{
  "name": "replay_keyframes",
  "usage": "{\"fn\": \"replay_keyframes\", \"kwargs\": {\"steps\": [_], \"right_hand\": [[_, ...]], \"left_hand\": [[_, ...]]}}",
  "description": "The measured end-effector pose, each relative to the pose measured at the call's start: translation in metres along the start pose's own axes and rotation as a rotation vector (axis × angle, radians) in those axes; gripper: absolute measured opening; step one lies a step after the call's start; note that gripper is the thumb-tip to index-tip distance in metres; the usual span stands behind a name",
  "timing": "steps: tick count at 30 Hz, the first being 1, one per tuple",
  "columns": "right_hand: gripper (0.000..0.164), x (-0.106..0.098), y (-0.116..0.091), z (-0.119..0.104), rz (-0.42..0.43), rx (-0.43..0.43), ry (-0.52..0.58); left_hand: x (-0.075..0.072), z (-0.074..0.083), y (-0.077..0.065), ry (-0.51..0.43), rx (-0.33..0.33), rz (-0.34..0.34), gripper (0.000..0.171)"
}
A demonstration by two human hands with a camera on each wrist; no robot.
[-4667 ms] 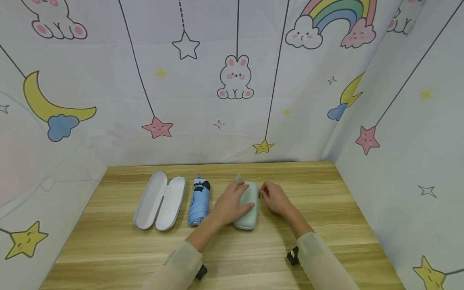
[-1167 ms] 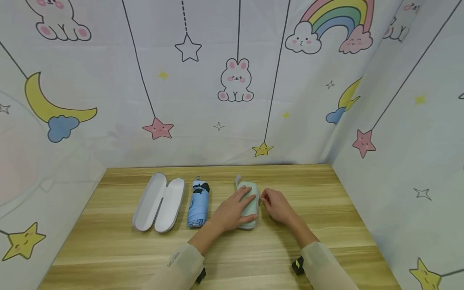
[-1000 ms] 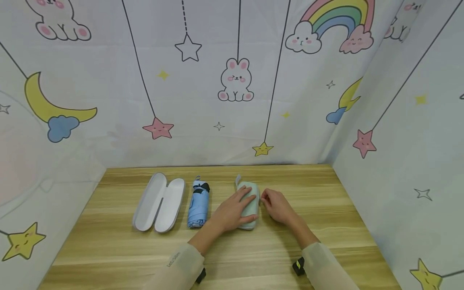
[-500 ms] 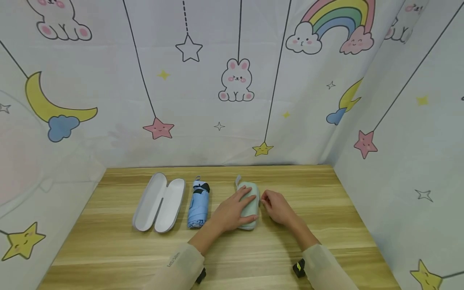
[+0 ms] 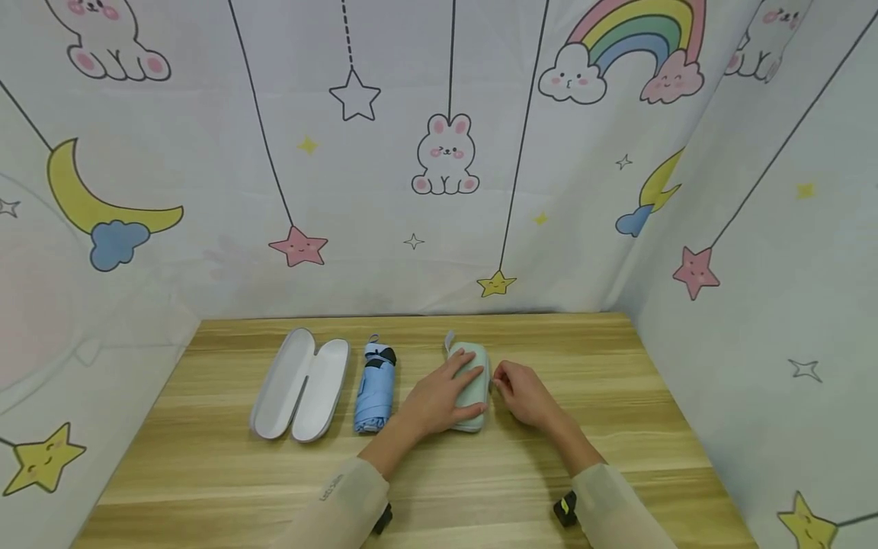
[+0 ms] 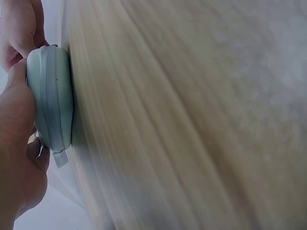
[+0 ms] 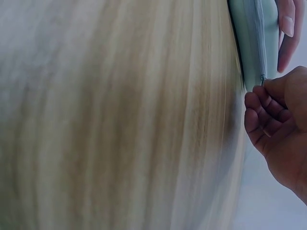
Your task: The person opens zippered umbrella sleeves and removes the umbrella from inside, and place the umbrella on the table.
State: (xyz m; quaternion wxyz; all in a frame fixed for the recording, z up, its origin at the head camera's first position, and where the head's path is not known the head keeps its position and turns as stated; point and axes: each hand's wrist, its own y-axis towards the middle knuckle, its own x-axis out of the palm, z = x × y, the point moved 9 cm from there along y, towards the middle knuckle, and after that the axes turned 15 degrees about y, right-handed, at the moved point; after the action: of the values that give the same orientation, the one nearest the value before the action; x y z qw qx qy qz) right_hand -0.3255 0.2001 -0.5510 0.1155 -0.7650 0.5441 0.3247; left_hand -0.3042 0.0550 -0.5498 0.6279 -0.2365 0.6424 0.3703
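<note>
a pale green zip case (image 5: 474, 393) lying flat on a wood-grain table (image 5: 466, 496), right of the table's middle line and between a person's two hands. the left hand (image 5: 437, 400) lies over the case from its left side, gripping it: two fingers and the thumb rest across the top, and in the left wrist view other fingers curl against its side. the right hand (image 5: 524, 393) is at the right edge of the case, its thumb and forefinger pinching a small zipper pull (image 7: 262, 79), the remaining fingers curled toward the palm. a grey zipper (image 6: 50, 96) runs along the side of the case; a short grey loop (image 5: 449, 341) projects from its far left corner. to the left of the case, apart from it, lies a folded blue umbrella (image 5: 375, 393) with black patches near its far end. farther left, an unfolded white case (image 5: 321, 396) lies with both hollow halves facing up. pale sleeves (image 5: 343, 499) cover the forearms. behind the table hangs a white cloth (image 5: 370, 183) printed with rabbits, stars and a rainbow.
</note>
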Motion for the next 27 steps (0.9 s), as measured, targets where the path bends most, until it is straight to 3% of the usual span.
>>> {"fn": "replay_keyframes", "kwargs": {"steps": [27], "right_hand": [[0.007, 0.0031, -0.0044, -0.0047, -0.020, -0.002, 0.008]], "left_hand": [[0.0011, 0.0005, 0.0024, 0.042, -0.026, 0.039, 0.074]]}}
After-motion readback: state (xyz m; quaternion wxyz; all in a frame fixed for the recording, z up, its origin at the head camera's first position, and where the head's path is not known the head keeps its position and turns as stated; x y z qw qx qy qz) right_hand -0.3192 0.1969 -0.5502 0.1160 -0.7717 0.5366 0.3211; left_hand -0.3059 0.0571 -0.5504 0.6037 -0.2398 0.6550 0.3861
